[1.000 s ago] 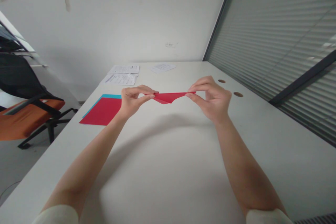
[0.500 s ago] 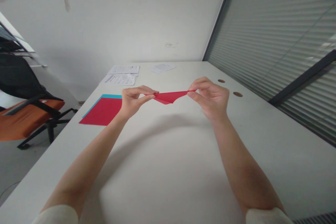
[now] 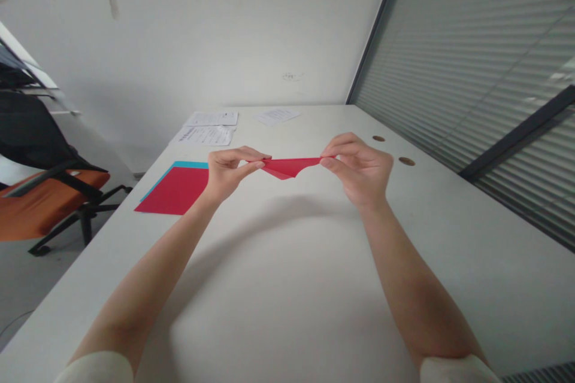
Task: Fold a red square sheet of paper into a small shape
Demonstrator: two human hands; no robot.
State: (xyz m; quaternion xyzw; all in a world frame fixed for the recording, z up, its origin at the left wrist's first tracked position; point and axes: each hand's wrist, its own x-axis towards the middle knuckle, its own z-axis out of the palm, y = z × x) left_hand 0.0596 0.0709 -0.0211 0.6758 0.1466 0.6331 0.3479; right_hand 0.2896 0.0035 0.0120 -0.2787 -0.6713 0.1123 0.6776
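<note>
A folded red paper is held in the air above the white table, stretched flat between both hands. My left hand pinches its left tip between thumb and fingers. My right hand pinches its right tip the same way. The paper is seen nearly edge-on, with a small fold hanging below its middle.
A red sheet lies on a blue sheet at the table's left edge. Printed white papers lie at the far end. Two round cable holes sit right of my hand. An orange office chair stands left of the table.
Almost nothing: my right hand has shifted slightly left and the paper's right tip with it. The left hand has stayed put.
</note>
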